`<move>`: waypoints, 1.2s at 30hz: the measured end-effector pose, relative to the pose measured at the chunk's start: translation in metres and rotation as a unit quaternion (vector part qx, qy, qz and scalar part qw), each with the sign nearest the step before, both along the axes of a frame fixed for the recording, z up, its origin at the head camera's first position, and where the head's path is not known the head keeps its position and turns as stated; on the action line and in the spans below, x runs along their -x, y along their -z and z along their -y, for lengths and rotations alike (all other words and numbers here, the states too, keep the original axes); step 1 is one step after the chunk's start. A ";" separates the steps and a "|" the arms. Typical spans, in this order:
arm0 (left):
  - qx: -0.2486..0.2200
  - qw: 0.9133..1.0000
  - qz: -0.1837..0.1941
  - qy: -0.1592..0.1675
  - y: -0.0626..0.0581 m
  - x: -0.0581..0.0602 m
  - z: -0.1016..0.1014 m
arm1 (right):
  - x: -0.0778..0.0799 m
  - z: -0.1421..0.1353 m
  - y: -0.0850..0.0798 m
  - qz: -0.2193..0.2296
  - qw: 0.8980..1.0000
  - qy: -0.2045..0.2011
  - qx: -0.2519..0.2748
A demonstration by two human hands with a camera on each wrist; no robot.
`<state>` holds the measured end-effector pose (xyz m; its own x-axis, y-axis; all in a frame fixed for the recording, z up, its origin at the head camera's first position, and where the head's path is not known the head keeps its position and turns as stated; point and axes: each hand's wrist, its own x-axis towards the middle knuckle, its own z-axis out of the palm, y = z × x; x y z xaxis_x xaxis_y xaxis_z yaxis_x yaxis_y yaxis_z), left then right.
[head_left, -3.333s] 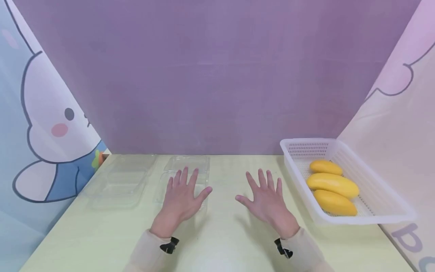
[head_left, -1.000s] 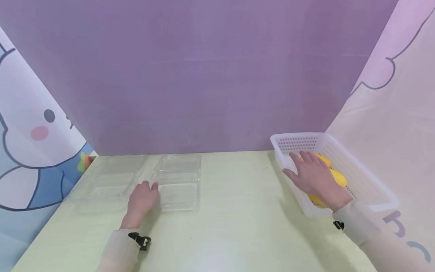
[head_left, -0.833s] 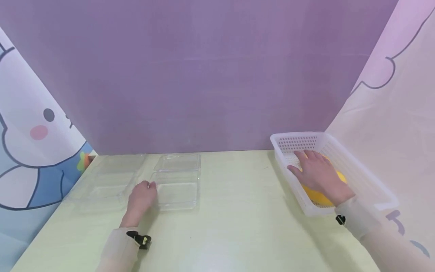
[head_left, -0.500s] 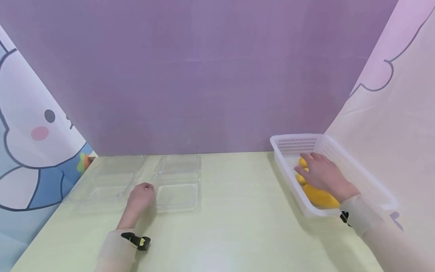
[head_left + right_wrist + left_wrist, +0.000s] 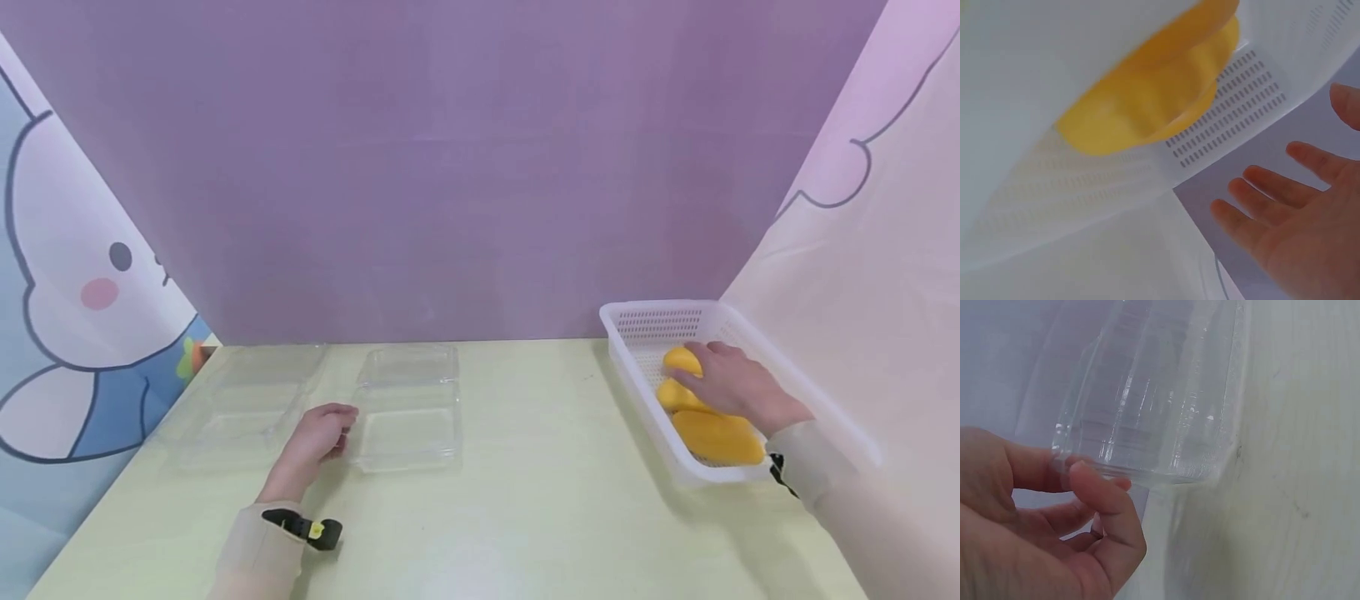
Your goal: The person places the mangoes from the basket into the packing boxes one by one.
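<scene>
Purple backdrop (image 5: 480,183) at far side, left hand (image 5: 318,437) pinches a clear container (image 5: 408,429); right hand (image 5: 738,379), fingers outstretched, hovers empty over yellow fruit (image 5: 716,437).

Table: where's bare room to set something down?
The middle of the table, between the right clear box and the white basket, is bare. Crowded: the left side, where the left hand pinches that box's edge beside the left clear box; and the basket, with yellow fruit under the right hand.
</scene>
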<state>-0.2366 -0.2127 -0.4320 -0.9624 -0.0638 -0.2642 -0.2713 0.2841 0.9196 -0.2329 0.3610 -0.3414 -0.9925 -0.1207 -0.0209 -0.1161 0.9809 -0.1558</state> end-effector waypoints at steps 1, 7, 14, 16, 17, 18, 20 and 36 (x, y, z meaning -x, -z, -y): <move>-0.002 1.000 0.000 0.002 0.000 0.000 0.000 | 0.001 -0.002 0.000 0.004 1.000 0.000 -0.002; -0.018 1.000 -0.004 0.008 0.002 -0.001 -0.003 | 0.005 -0.011 0.002 0.026 1.000 -0.002 -0.003; -0.028 1.000 -0.003 0.013 0.004 -0.003 -0.011 | 0.010 -0.017 0.006 0.038 0.999 -0.008 0.000; -0.031 0.999 -0.003 0.013 0.003 -0.003 -0.014 | 0.012 -0.020 0.007 0.048 0.999 -0.005 -0.003; -0.033 0.999 -0.004 0.013 0.003 -0.003 -0.016 | 0.013 -0.022 0.008 0.054 0.999 -0.004 -0.006; -0.035 0.999 -0.004 0.014 0.003 -0.004 -0.017 | 0.014 -0.024 0.009 0.061 0.998 -0.003 -0.010; -0.040 0.999 -0.004 0.014 0.002 -0.004 -0.020 | 0.015 -0.027 0.011 0.072 0.997 -0.002 -0.017; -0.041 0.999 -0.002 0.018 0.001 -0.007 -0.032 | 0.019 -0.041 0.015 0.138 0.990 -0.027 -0.004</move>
<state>-0.2293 -0.1806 -0.4331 -0.9645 -0.0064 -0.2639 -0.2589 0.2166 0.9413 -0.2524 0.4016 -0.3564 -0.9411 -0.1715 -0.2914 -0.1216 0.9758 -0.1815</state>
